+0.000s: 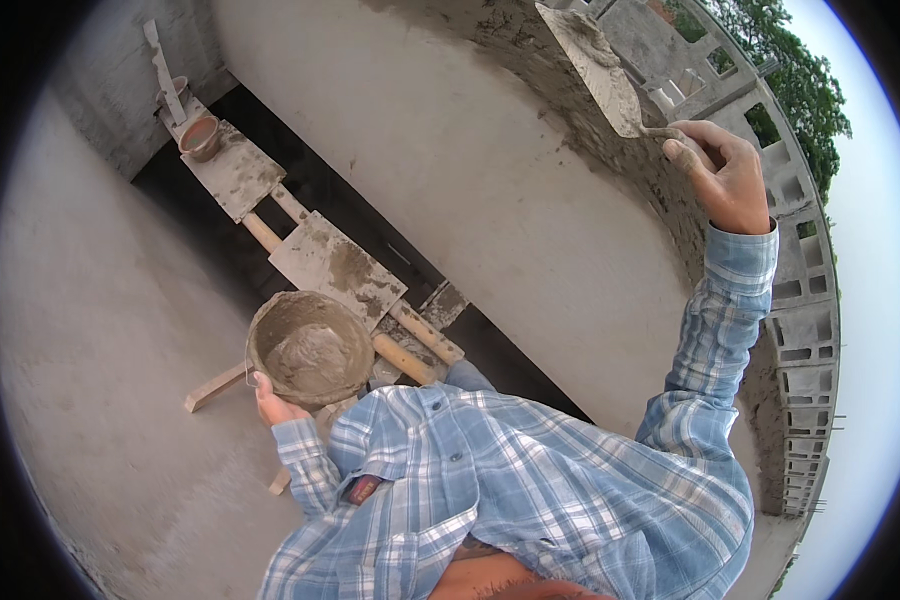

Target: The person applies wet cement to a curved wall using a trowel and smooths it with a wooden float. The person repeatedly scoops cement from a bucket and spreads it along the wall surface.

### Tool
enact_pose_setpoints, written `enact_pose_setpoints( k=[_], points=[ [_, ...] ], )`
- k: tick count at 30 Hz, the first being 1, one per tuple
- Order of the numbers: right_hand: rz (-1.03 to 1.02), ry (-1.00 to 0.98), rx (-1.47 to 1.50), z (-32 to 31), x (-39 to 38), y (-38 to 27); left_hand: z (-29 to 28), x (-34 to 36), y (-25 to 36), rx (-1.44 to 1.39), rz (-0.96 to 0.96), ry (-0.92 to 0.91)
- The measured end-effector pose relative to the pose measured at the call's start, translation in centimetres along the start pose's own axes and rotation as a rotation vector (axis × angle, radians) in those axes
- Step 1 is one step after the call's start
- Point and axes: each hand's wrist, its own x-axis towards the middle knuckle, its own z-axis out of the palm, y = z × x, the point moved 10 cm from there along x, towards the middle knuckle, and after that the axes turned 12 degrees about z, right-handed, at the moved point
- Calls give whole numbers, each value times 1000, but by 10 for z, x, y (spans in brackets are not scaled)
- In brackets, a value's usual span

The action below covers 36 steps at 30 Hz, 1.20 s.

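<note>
My right hand is raised at the upper right, its fingers closed round the handle of a trowel. Grey wet mortar lies on the trowel's pointed blade, which is close to the rough top band of the wall. Lower left, my left hand grips the near side of a mortar-crusted bucket beside its thin wire handle; part of the fingers is hidden behind it. More wet mortar sits inside the bucket.
A smooth plastered wall faces me. Mortar-stained boards rest on round wooden poles above a dark gap. Farther along stand a reddish bucket and a long pale straight strip. Perforated blockwork runs along the right.
</note>
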Motion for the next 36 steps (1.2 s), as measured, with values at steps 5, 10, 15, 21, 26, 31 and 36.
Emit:
enact_pose_setpoints(
  k=[5,10,15,21,26,31,36],
  points=[
    [-52,-538,607,50,-1,-39,8,-12,3,6,-15,6],
    [390,-377,462,85,54,120,5,-17,-10,89,-20,17],
    [413,-231,354,75,24,160,22,-30,6,83,-24,31],
    [360,-132,382,133,52,153,47,-29,-3,129,-44,-41],
    [436,118,626,133,43,155,66,-36,-6,135,7,-94],
    [327,-246,131,184,42,133,68,-35,-14,109,-21,-119],
    [413,-195,333,181,44,150,70,-39,-22,145,-51,-113]
  ],
)
